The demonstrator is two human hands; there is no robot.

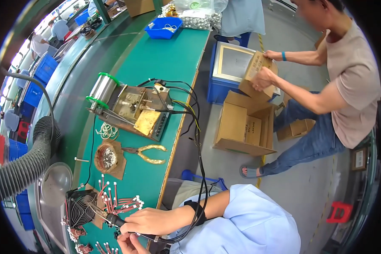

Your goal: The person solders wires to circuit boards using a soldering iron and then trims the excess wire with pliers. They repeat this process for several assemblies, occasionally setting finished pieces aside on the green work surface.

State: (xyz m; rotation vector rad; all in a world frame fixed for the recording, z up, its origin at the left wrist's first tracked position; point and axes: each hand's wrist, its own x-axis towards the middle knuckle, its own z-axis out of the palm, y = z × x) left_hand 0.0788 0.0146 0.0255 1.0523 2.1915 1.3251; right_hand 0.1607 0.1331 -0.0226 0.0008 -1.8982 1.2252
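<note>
A soldering iron (116,220) with a black handle and metal tip is gripped in my right hand (150,221), which wears a black wristband. Its tip points toward a black fan with a round wire guard (81,210). Just below, at the picture's lower edge, my left hand (130,244) has its fingers drawn together; what they hold is too small and partly hidden. Red-and-black wire leads with white connectors (114,200) lie in a bunch beside the fan. More leads (106,247) sit near my left fingers.
On the green bench (158,51) are a soldering station (133,108) with solder spool (103,89), yellow-handled pliers (152,153), a bowl of small white parts (108,157) and a blue tray (163,28). A grey hose (23,171) stands left. At right, another person handles cardboard boxes (245,122).
</note>
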